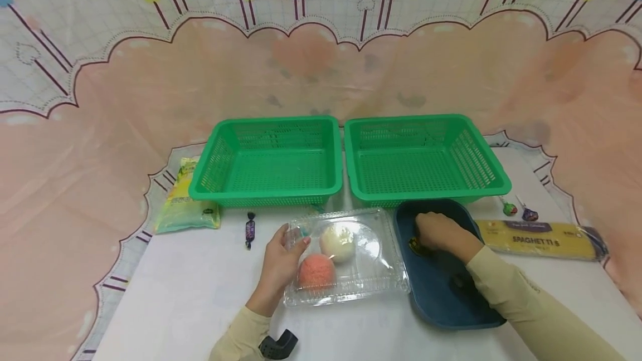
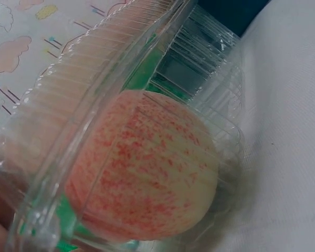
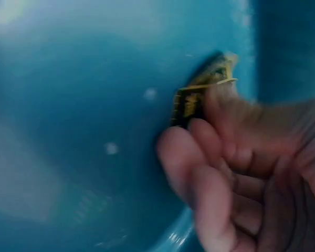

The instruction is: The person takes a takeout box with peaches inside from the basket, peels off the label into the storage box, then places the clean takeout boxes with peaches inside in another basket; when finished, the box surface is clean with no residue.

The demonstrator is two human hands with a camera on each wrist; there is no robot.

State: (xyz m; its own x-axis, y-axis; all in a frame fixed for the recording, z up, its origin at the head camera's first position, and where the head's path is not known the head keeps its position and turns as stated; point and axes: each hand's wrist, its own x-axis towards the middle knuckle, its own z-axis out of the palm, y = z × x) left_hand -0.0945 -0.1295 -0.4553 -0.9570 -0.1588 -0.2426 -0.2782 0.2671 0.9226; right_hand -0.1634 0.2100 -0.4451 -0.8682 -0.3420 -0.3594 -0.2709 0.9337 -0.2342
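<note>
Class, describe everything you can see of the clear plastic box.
The clear box looks like thin, shiny plastic, with ribbed sides and a rounded outline moulded into its top. Broad face up, it appears closed over a pink round item and a cream one. The left hand grips its left side; its right side lies against or slightly overlaps the blue tub.

There are two baskets, the left basket (image 1: 281,174) and the right basket (image 1: 411,171), one basin (image 1: 436,294) and one box (image 1: 373,269). Balls in the box number two: one pale ball (image 1: 337,243), one pink ball (image 1: 316,272). Lollipops also make two, one green lollipop (image 1: 509,209) and one purple lollipop (image 1: 529,214). Of the rest, count one sweet (image 1: 249,230), one packet (image 3: 190,105), one spaghetti pack (image 1: 531,240), one yellow bag (image 1: 188,199), one wristband (image 1: 278,345), and two hands, left hand (image 1: 278,266) and right hand (image 1: 443,233).
</note>
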